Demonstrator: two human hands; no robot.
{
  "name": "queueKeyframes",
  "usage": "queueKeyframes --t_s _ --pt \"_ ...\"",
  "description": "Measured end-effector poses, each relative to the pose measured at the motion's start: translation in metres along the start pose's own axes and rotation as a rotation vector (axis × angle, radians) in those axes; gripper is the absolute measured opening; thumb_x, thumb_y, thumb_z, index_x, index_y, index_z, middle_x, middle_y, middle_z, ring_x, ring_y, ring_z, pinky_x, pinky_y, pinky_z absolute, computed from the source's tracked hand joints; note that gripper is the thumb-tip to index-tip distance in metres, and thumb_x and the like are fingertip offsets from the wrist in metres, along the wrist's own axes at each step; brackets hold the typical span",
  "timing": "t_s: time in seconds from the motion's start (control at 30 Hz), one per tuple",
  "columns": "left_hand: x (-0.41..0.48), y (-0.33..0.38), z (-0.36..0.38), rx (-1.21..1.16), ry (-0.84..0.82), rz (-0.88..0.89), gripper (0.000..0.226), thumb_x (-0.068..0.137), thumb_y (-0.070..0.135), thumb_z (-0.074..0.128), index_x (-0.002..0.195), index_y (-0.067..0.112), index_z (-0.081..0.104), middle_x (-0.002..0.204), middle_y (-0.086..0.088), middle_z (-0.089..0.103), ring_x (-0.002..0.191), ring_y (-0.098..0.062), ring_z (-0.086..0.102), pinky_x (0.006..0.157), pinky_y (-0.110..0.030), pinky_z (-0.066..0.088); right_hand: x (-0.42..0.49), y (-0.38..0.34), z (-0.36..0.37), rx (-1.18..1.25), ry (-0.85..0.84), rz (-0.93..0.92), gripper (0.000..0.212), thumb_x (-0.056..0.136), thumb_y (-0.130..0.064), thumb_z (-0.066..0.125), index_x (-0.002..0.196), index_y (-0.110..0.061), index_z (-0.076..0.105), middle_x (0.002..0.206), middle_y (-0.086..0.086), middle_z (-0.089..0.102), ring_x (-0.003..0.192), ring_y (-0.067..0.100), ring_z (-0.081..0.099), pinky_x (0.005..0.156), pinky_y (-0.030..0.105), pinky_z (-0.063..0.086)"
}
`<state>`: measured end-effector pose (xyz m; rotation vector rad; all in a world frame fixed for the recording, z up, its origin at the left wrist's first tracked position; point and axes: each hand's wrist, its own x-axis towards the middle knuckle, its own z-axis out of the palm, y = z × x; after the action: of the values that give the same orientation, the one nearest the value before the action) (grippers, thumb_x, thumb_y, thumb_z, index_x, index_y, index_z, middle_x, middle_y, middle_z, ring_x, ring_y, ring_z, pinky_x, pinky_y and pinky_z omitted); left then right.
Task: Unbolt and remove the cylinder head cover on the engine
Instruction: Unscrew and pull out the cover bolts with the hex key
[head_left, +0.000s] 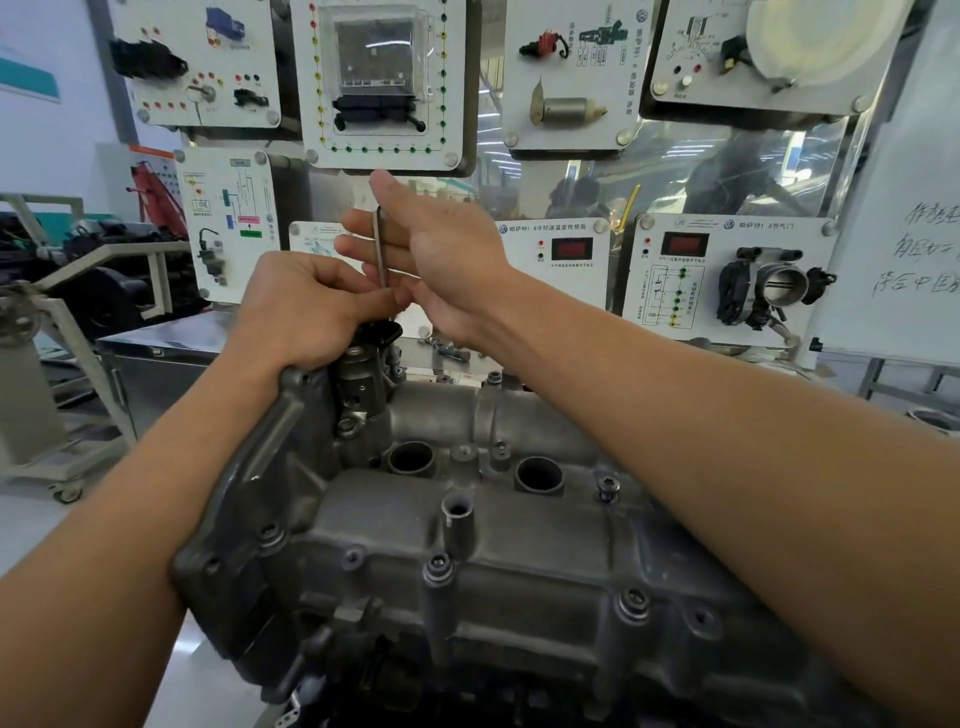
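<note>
The grey cast cylinder head cover (467, 525) fills the lower middle of the head view, with two round plug wells and several bolts, one (607, 487) on its right side. A thin metal hex key (381, 249) stands upright over the cover's far left end. My left hand (298, 312) pinches the key's lower part just above a black sensor part (382, 332). My right hand (431, 260) lies against the key's upper part with its fingers nearly straight and the thumb raised.
White training panels with sensors and a throttle body (774, 286) stand right behind the engine. A steel bench (166, 343) carries loose small parts at the back. A grey stand (47, 374) is on the left, a whiteboard (904, 249) on the right.
</note>
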<state>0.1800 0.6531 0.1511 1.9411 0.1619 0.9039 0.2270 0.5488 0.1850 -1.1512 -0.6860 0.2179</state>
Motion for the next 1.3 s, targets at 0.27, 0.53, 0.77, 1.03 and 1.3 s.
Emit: queueKeyframes --t_s 0.27,0.53,0.77,1.03,1.3 --pt "0.002 -0.002 -0.001 0.0 -0.003 -0.002 0.015 0.075 0.019 0.084 0.07 0.013 0.071 0.046 0.019 0.062 0.043 0.01 0.055 0.044 -0.002 0.039 0.004 0.002 0.005 -0.112 0.084 -0.099 0.02 0.096 -0.017 0.065 0.078 -0.008 0.066 0.065 0.007 0.063 0.049 0.018 0.059 0.045 0.025 0.052" --pt "0.002 0.001 -0.002 0.09 -0.017 0.007 0.014 0.077 0.019 0.083 0.073 0.011 0.072 0.064 0.003 0.067 0.04 0.005 0.052 0.044 -0.007 0.042 0.002 -0.001 0.014 -0.453 -0.072 -0.149 0.037 0.093 -0.033 0.067 0.06 -0.019 0.057 0.051 -0.012 0.048 0.043 -0.001 0.045 0.045 0.015 0.038" --pt "0.001 -0.001 -0.002 0.05 -0.005 0.0 0.019 0.076 0.022 0.084 0.066 0.014 0.069 0.043 0.018 0.06 0.039 0.008 0.053 0.041 -0.003 0.037 0.003 0.0 0.006 -0.182 -0.039 -0.064 0.015 0.093 -0.01 0.06 0.078 -0.011 0.059 0.065 0.004 0.065 0.051 0.013 0.058 0.046 0.021 0.047" --pt "0.0 0.001 -0.001 0.045 -0.012 0.019 0.016 0.076 0.025 0.084 0.069 0.019 0.071 0.042 0.025 0.057 0.042 0.013 0.052 0.044 -0.001 0.038 0.004 0.004 -0.001 0.046 0.011 0.009 0.019 0.098 -0.02 0.061 0.088 -0.004 0.061 0.074 0.007 0.071 0.063 0.018 0.071 0.056 0.028 0.06" --pt "0.0 0.001 -0.003 0.071 -0.012 0.015 0.021 0.077 0.017 0.082 0.063 0.017 0.066 0.043 0.014 0.059 0.039 0.01 0.051 0.043 -0.002 0.038 0.002 0.004 0.009 -0.268 0.046 -0.141 0.024 0.101 -0.019 0.055 0.081 -0.011 0.066 0.062 0.004 0.063 0.044 0.01 0.056 0.046 0.022 0.049"
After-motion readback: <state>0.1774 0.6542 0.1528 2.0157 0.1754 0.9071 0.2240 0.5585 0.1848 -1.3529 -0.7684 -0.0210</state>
